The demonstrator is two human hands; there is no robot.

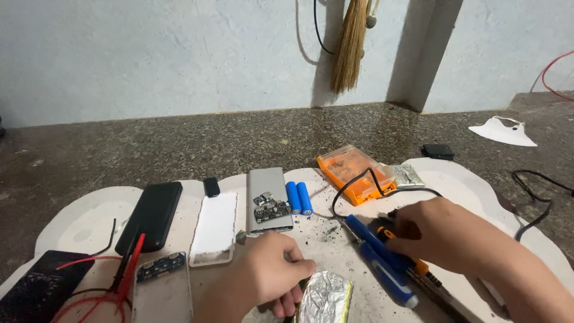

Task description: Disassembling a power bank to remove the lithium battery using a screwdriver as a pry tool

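We are pinning the foil-wrapped battery pouch at the near edge with our curled left hand while our right hand is gripping the blue-handled soldering iron, risking a puncture.

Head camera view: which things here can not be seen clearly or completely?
- Foil-wrapped pack: lower part cut by the bottom edge; left hand covers its left side.
- Right hand: hides the orange-and-black tool it touches, beside the blue soldering iron.
- Orange parts box: contents too small.
- Cracked phone: cut by the frame corner.
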